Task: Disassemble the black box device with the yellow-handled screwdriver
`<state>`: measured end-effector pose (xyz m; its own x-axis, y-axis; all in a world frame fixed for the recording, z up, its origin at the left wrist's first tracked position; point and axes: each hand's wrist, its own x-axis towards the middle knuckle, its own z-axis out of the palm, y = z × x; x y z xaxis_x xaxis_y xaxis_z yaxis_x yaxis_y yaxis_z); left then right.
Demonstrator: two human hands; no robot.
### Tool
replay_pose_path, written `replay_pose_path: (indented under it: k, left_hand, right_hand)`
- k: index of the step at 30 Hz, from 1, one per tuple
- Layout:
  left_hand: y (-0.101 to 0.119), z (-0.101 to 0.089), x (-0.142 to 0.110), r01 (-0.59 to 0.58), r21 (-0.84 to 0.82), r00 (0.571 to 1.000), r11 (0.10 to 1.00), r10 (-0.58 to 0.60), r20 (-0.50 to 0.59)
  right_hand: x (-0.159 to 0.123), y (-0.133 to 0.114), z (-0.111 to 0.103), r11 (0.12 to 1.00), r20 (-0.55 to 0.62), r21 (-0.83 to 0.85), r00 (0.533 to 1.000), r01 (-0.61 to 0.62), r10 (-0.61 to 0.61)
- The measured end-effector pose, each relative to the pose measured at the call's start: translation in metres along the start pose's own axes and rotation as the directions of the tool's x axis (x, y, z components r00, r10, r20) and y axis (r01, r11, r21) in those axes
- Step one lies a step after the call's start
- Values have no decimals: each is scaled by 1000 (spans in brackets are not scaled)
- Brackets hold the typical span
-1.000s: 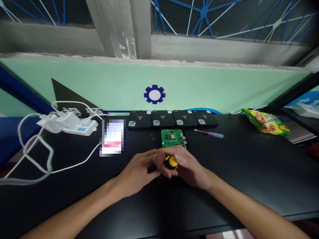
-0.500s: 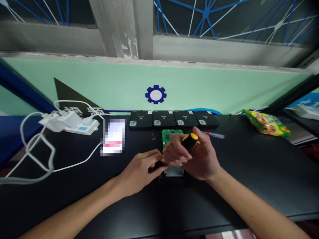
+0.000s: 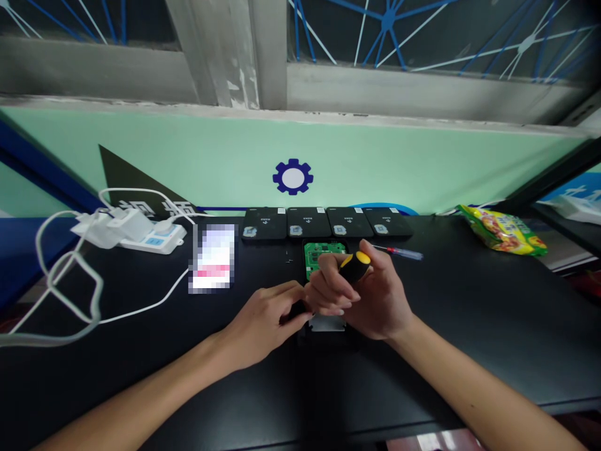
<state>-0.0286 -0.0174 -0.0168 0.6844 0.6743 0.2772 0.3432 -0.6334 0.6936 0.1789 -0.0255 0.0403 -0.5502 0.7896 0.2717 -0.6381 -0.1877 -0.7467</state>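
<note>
In front of me an opened black device (image 3: 327,327) lies on the table, showing a green circuit board (image 3: 315,252) at its far end and a silver metal plate (image 3: 327,322) at its near end. My right hand (image 3: 366,297) is wrapped round a screwdriver (image 3: 355,265) with a black and yellow handle, held over the device; its tip is hidden behind the fingers. At the device's left edge, my left hand (image 3: 275,316) has its thumb and fingers curled in and gripping it. Both hands cover the middle of the device.
Several flat black boxes (image 3: 307,223) stand in a row at the back. Tiny screws (image 3: 288,257) lie left of the device, a second screwdriver (image 3: 404,253) right of it. A blurred bright phone (image 3: 213,258), a power strip (image 3: 162,239) with white cables and a yellow-green snack packet (image 3: 504,230) also lie there.
The right hand and screwdriver handle have shifted very slightly left. The whole view has moved a little; the left hand keeps its place at the device.
</note>
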Motion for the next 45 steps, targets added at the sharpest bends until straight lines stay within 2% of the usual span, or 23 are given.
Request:
replay_pose_path:
  k: [7,17,24,38,45]
  left_hand:
    - [1,0,-1,77,2,997,997,-77,21]
    - [4,-2,0,52,-8,997,999,-51,50]
    - [0,-1,-2,17,-23,1000,1000,-16,2]
    - [-3,0,-3,47,-33,999,998,-47,7]
    - [2,-2,-1,99,-17,995,995,-98,32]
  right_hand:
    - [-1,10,1,999,8,10,999,-40,40]
    - [-2,9,1,1000,0,6,1000,-23,23]
    - [-1,6,-3,1000,-7,-12,1000,-1,0]
    - [-1,9,-4,999,-1,-29,1000,15,-15]
    - [-1,12,-3,996,-11,-85,1000,26,-27]
